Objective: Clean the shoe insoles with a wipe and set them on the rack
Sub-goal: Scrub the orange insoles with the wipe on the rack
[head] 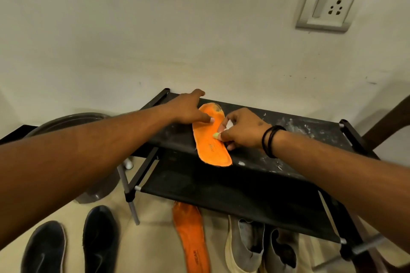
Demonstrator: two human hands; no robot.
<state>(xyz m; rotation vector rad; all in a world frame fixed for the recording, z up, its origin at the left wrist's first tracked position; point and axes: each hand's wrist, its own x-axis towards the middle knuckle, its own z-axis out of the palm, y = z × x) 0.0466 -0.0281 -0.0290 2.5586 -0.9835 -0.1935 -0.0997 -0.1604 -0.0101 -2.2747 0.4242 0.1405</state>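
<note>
I see the orange insole (211,137) flat on the rack's top shelf (288,137); my left hand (188,108) pins it with straight fingers, my right hand (240,131) pinches a white wipe (229,125); it looks light, floppy foam (likely slides), so I'd lift by an edge.

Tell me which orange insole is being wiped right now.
The orange insole on the rack's top shelf, under both hands. The other insole lies untouched on the floor beside the grey shoes.
</note>
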